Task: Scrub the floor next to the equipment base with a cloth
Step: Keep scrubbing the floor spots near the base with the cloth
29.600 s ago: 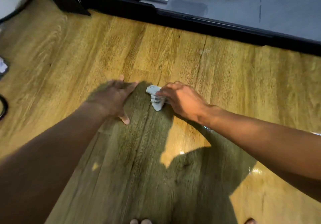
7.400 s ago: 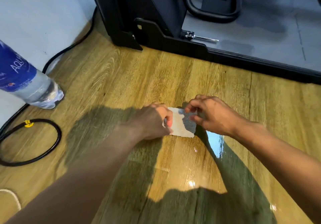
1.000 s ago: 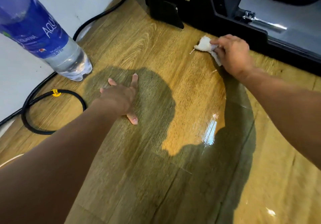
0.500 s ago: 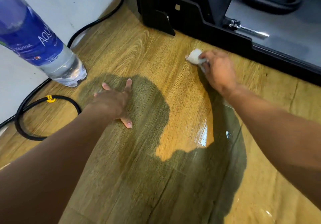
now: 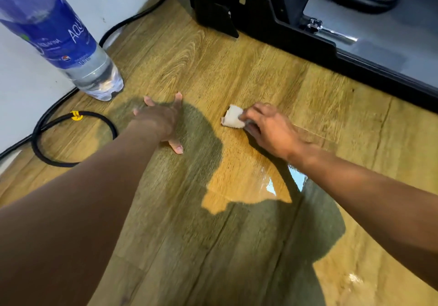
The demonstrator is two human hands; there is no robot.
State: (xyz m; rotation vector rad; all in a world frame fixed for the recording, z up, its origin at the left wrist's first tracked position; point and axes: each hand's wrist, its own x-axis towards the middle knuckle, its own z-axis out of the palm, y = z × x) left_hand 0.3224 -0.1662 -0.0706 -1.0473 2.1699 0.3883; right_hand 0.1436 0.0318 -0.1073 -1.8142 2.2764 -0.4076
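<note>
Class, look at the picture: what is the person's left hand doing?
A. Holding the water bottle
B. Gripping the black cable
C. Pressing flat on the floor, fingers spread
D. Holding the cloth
C: the left hand lies palm-down on the wooden floor, while the right hand holds the cloth.

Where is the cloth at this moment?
The cloth lies on the wooden floor near the head view's centre, under the right hand, short of the black equipment base.

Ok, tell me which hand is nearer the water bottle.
Left. The left hand lies flat on the floor just right of the water bottle, not touching it. The right hand is farther right, pressing the cloth to the floor.
</note>
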